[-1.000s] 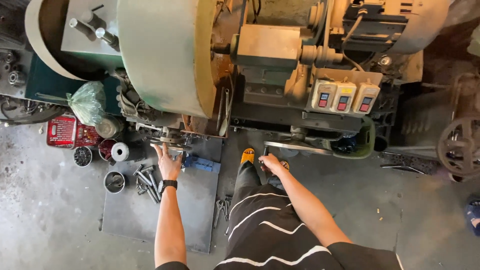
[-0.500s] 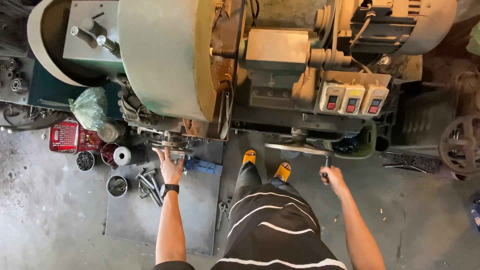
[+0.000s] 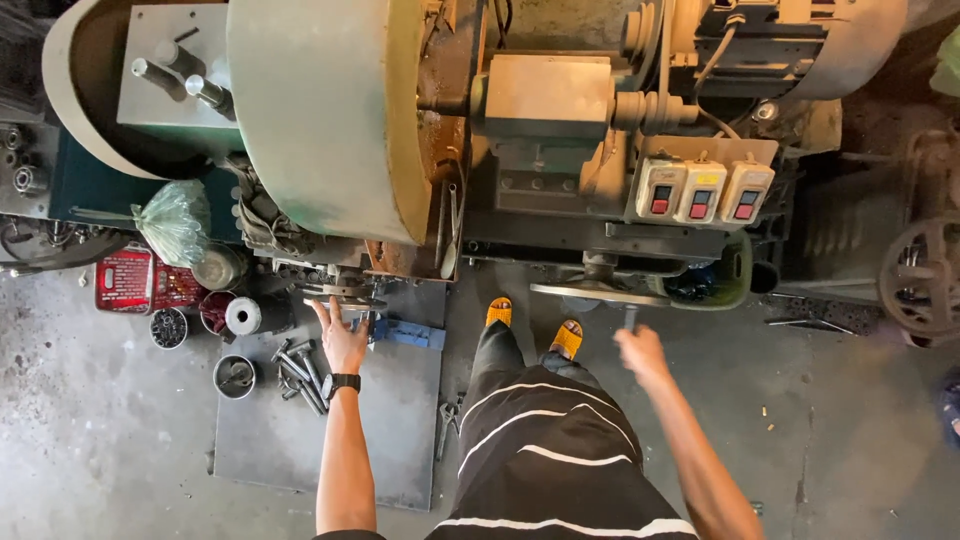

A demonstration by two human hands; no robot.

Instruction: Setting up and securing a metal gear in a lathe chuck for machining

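**Clerk:** Steel first. What is under the left hand?

**Operator:** Item one: left hand (image 3: 340, 340), fingers spread wide, holding nothing, fingertips on the round steel part (image 3: 338, 292) at the foot of the big green machine (image 3: 320, 110). I see a black watch (image 3: 340, 381) on that wrist.

**Clerk:** And the right hand?

**Operator:** Item two: right hand (image 3: 640, 352), closed into a fist on a short dark handle (image 3: 631, 318), below the three switch boxes (image 3: 700, 190). It is blurred, so I cannot read the grip finely.

**Clerk:** Nearby stock?

**Operator:** Loose bolts (image 3: 300, 375) just beside the left wrist, a small tin (image 3: 233, 375) left of them and a blue block (image 3: 410, 333) to the right, all on a grey plate (image 3: 390, 440) laid on the concrete floor (image 3: 850, 420).

**Clerk:** Which step do you log?

**Operator:** My judgement: positioning. One hand steadies the round steel part at the machine while the other works the handle.

**Clerk:** What does the next move call for?

**Operator:** I would say spread fingers kept off any moving edge, and a firm pull on the handle.
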